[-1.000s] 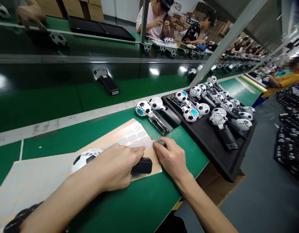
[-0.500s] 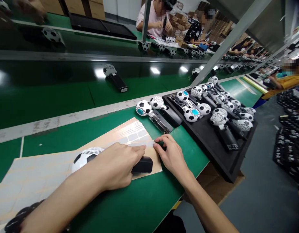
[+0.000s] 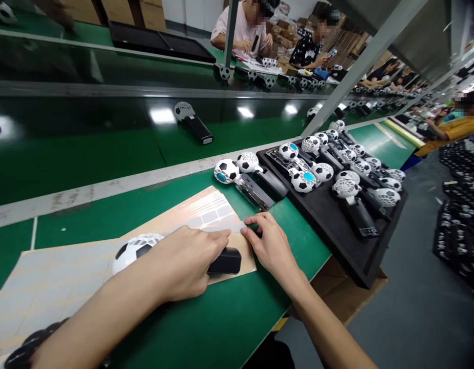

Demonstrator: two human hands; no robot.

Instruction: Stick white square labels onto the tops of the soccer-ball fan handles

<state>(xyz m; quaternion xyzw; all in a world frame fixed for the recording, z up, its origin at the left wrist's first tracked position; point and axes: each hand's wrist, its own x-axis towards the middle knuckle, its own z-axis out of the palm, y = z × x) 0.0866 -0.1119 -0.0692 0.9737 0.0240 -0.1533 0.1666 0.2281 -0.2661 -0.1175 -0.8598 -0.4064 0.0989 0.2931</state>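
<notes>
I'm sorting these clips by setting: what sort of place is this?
Most likely a factory assembly line: a long green belt carries a football-patterned gadget, a black tray holds many similar units, and a person in a pink top works across the line.

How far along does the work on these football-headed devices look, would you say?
The closed-cased devices in the black tray look furthest along, though possibly unfinished. In hand is one device, under the left hand, with the right hand at the label sheets. Probably left is the open-cased device beside the tray, its insides showing.
</notes>
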